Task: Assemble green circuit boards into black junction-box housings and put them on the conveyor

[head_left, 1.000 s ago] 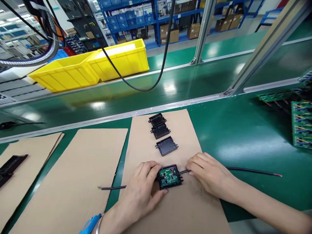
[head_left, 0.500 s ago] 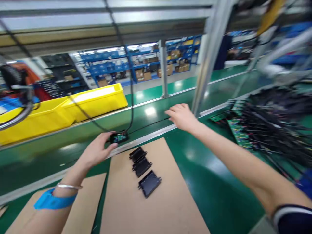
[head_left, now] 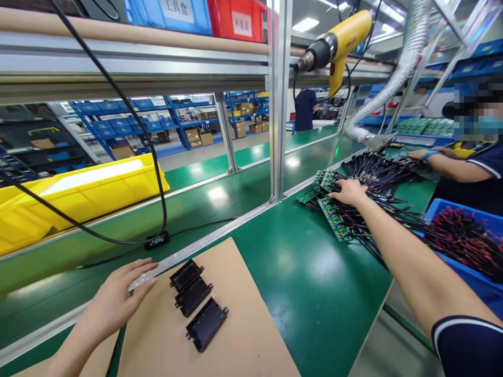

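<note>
My left hand (head_left: 121,293) hovers over the bench's metal edge rail, fingers and thumb apart, holding nothing. Just beyond it, a small black case with a circuit board inside (head_left: 157,240) lies on the green belt, with black cables attached. To its right, a black plastic housing (head_left: 207,324) and two more like it rest on a cardboard sheet (head_left: 251,335). Out to the right, my right hand (head_left: 349,191) reaches onto a pile of green circuit boards (head_left: 334,217) with black wires, its fingers apart. Whether it grips a board cannot be made out.
Yellow bins (head_left: 98,191) stand behind the belt at left. A metal post (head_left: 278,120) rises from the rail, and a yellow heat gun (head_left: 341,44) hangs above. At right, a blue crate (head_left: 436,209) holds red and black wires beside a co-worker's arm (head_left: 456,162).
My left hand has let go of the cased circuit board, leaving it on the belt, and drawn back. My right hand has moved right onto the board pile. The view has turned right.
</note>
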Demonstrator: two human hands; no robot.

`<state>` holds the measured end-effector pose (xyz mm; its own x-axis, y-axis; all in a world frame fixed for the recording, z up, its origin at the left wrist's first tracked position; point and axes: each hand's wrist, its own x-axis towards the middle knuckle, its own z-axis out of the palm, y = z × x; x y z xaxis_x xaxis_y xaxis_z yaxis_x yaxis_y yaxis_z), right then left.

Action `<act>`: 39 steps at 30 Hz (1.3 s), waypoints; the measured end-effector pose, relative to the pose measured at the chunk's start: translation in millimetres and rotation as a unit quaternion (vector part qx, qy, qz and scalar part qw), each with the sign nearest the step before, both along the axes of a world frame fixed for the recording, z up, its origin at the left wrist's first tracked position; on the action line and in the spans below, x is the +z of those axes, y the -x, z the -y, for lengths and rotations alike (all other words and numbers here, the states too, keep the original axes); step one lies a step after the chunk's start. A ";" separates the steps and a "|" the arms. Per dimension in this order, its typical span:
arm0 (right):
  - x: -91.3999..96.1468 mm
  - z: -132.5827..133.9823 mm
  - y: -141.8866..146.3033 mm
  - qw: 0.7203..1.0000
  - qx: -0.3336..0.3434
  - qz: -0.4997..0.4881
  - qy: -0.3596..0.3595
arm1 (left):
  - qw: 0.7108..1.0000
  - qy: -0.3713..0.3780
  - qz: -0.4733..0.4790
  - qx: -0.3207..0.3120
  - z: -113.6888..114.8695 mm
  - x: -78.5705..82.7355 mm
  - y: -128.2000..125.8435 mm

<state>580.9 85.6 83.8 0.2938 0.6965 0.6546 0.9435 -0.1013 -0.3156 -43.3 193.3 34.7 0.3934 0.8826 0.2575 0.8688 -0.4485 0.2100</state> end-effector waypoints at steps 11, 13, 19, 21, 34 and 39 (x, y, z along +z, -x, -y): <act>-32.3 71.6 208.7 0.963 0.205 0.081 -0.154 | 0.789 0.395 0.381 -0.276 99.3 53.2 -174.6; -48.2 91.6 251.7 0.940 0.294 0.091 -0.145 | 0.739 0.458 0.424 -0.256 104.9 55.1 -194.4; 4.0 138.6 254.6 0.910 0.400 0.013 -0.113 | 0.865 0.306 0.273 -0.290 111.8 99.1 -170.3; 33.2 138.7 242.0 0.923 0.357 -0.017 -0.142 | 0.894 0.229 0.195 -0.332 117.2 122.9 -157.0; 40.6 59.7 261.7 0.839 0.498 -0.212 0.048 | 0.880 0.022 0.350 -0.321 108.6 126.3 -136.3; 33.9 58.1 267.6 0.865 0.411 -0.283 -0.056 | 0.745 0.210 0.613 -0.155 114.8 76.9 -163.2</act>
